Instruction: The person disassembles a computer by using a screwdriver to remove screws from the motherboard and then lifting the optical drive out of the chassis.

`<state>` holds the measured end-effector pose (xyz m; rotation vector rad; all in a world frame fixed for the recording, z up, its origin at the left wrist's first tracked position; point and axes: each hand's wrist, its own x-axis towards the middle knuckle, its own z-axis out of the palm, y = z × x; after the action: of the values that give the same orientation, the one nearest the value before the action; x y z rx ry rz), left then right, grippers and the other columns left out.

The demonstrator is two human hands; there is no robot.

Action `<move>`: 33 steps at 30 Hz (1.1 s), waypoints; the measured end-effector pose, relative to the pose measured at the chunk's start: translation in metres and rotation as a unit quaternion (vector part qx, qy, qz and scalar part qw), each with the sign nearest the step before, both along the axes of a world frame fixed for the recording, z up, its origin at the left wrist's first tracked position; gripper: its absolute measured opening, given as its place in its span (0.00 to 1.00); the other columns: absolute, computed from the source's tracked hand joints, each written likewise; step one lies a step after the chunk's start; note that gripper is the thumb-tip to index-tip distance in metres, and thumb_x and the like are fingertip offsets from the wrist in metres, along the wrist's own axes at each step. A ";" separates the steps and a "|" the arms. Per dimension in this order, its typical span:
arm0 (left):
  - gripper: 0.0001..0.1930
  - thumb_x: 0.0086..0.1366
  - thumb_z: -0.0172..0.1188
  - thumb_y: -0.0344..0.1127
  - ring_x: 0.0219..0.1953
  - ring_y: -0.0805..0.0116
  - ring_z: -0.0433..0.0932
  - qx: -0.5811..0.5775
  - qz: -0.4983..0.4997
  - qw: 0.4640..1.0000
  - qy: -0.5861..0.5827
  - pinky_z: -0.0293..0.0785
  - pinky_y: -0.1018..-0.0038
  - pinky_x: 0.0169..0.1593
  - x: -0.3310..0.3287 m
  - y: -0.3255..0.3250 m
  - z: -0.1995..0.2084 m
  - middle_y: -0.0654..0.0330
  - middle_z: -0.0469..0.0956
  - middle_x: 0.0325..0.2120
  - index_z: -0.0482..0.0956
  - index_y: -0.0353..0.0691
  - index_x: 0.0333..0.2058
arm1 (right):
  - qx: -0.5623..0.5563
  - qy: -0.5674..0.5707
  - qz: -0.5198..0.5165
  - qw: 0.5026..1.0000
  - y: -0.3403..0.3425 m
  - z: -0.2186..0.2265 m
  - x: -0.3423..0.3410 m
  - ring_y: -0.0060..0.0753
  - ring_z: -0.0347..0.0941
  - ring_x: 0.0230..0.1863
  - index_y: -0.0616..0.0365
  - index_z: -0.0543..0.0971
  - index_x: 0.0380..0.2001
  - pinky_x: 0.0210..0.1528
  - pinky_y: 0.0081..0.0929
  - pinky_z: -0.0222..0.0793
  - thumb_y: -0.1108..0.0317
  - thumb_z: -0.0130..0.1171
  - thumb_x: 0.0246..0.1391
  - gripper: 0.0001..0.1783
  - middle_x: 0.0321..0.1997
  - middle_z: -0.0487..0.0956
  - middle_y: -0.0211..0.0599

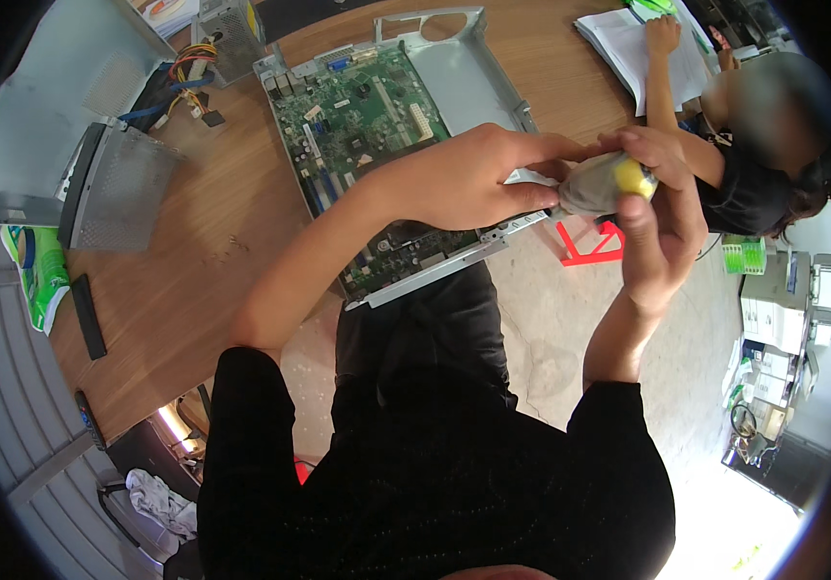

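A green motherboard point(362, 126) lies in a metal computer tray point(464, 87), which rests on the table's near edge and reaches over my lap. My left hand point(468, 179) is above the board's right side, its thumb and fingers closed on the left end of a greyish, rounded item point(589, 188) with a yellow part. My right hand point(667, 217) wraps its fingers round the other end, beside the yellow part. Both hands hold this item up near the tray's right corner. Its exact kind is unclear, as my fingers cover part of it.
An opened metal case point(58, 87) and a power supply point(227, 43) with coloured cables point(188, 72) stand on the wooden table point(203, 193) at left. A black strip point(88, 317) lies near its edge. At right, another person point(763, 145) leans over papers point(618, 48); a red frame point(589, 246) stands below.
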<state>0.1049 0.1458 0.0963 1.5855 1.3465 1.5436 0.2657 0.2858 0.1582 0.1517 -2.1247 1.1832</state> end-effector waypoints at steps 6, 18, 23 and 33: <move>0.28 0.57 0.73 0.35 0.48 0.47 0.81 0.026 0.110 0.975 0.189 0.77 0.60 0.50 0.011 -0.005 0.009 0.49 0.82 0.44 0.77 0.36 0.55 | 0.130 0.032 -0.105 0.985 -0.009 -0.014 -0.020 0.46 0.77 0.56 0.68 0.74 0.57 0.58 0.36 0.71 0.50 0.63 0.60 0.33 0.55 0.78 0.52; 0.25 0.58 0.72 0.33 0.49 0.49 0.81 0.061 0.104 0.978 0.170 0.76 0.58 0.53 0.013 0.000 -0.004 0.53 0.83 0.41 0.76 0.39 0.54 | 0.110 0.057 -0.130 0.984 -0.011 -0.025 -0.016 0.49 0.76 0.60 0.74 0.62 0.67 0.60 0.44 0.74 0.37 0.55 0.65 0.48 0.59 0.75 0.57; 0.24 0.56 0.73 0.33 0.49 0.51 0.79 -0.009 0.072 0.986 0.150 0.76 0.57 0.53 0.011 0.002 -0.001 0.54 0.82 0.39 0.77 0.38 0.51 | -0.048 -0.021 -0.091 0.994 -0.020 -0.011 -0.008 0.53 0.76 0.60 0.73 0.57 0.70 0.58 0.44 0.76 0.37 0.57 0.64 0.51 0.63 0.71 0.65; 0.20 0.53 0.74 0.30 0.45 0.54 0.83 0.073 0.047 0.992 0.088 0.77 0.61 0.52 0.010 0.001 -0.006 0.55 0.83 0.41 0.80 0.36 0.45 | 0.091 0.122 -0.185 0.971 -0.012 -0.037 -0.025 0.50 0.78 0.54 0.65 0.67 0.58 0.56 0.48 0.80 0.32 0.57 0.61 0.44 0.56 0.73 0.56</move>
<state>0.1150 0.1472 0.0902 1.8070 1.4485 1.6217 0.2409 0.2736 0.1214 -0.0181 -1.9344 0.7127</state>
